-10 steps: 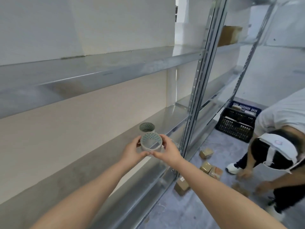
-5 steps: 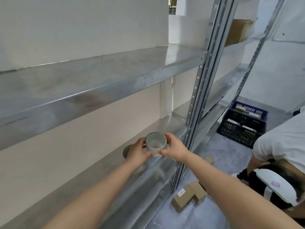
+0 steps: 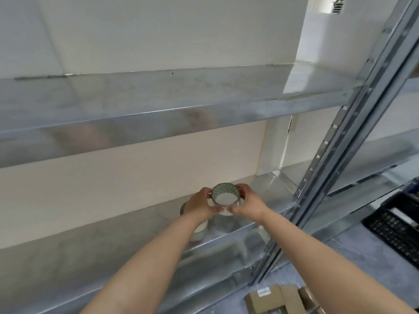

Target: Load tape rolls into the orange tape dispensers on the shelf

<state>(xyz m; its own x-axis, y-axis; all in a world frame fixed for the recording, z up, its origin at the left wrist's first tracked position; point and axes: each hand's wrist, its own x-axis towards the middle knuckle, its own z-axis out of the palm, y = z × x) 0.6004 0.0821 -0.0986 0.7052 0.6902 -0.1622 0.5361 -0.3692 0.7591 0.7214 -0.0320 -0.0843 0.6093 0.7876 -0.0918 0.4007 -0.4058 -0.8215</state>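
Both hands on same tape roll [image 3: 226, 197]: left hand [image 3: 199, 206] and right hand [image 3: 247, 203] gripped it, held just above metal shelf [image 3: 136, 241]. Second roll [image 3: 199, 230] sat on shelf behind left wrist.

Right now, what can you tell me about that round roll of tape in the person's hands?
The clear tape roll with the dotted grey core is a short, wide ring, open in the middle, its hole tilted up toward the camera. Small dots cover the inside of the core. The left hand and the right hand pinch it from either side, holding it just above the grey metal shelf. It does not rest on anything.
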